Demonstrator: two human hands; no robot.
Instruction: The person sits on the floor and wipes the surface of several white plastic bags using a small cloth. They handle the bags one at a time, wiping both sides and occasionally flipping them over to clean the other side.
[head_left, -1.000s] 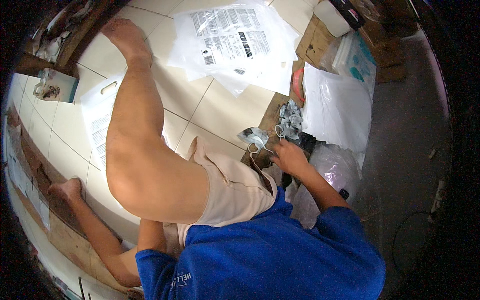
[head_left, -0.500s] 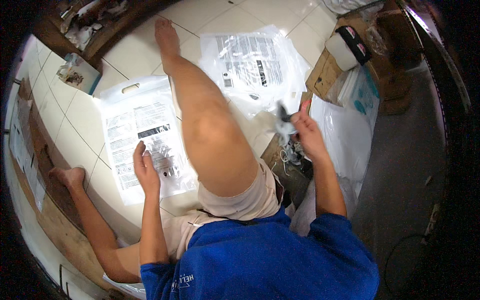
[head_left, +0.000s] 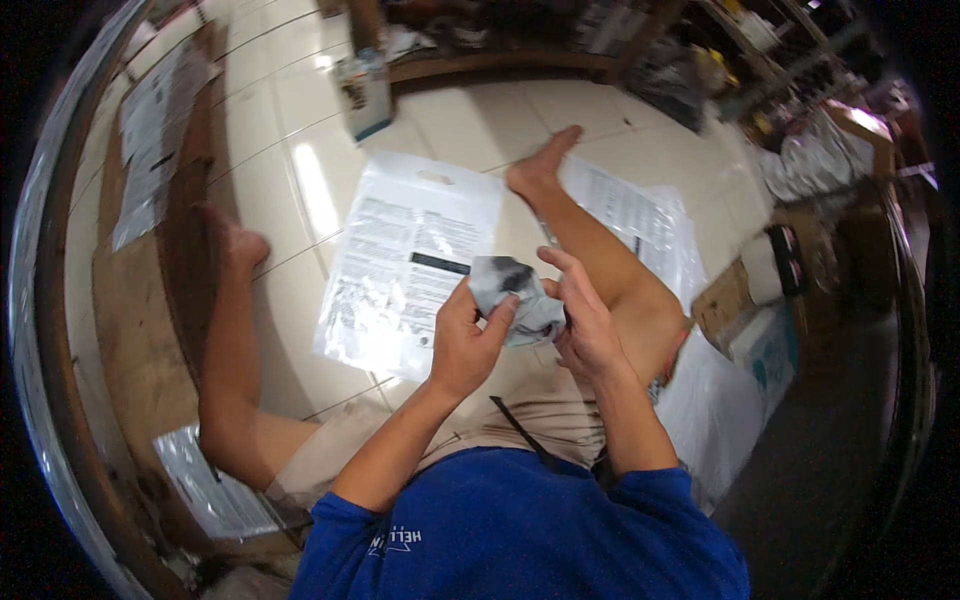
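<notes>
A crumpled light grey rag [head_left: 490,288] with a dark smudge is held up in front of my lap. My left hand [head_left: 462,345] pinches its left side, the thumb pressed on the cloth. On its right side my right hand [head_left: 592,325] grips the rag's edge, with a finger raised above it; part of its grip is hidden. Beyond the rag, a white plastic bag [head_left: 375,250] with black print and a handle slot lies flat on the tiles between my legs. More printed plastic bags [head_left: 640,215] lie past my right leg.
A stained white container [head_left: 365,95] stands on the floor ahead, by a low wooden shelf [head_left: 490,66]. Along the left runs a wooden board [head_left: 140,340]. White plastic sheeting [head_left: 705,400] and a cardboard box [head_left: 722,300] are on the right.
The rag has moved from the right side to the middle, in front of my lap. My left hand has left the printed bag and taken hold of the rag too. The view has turned.
</notes>
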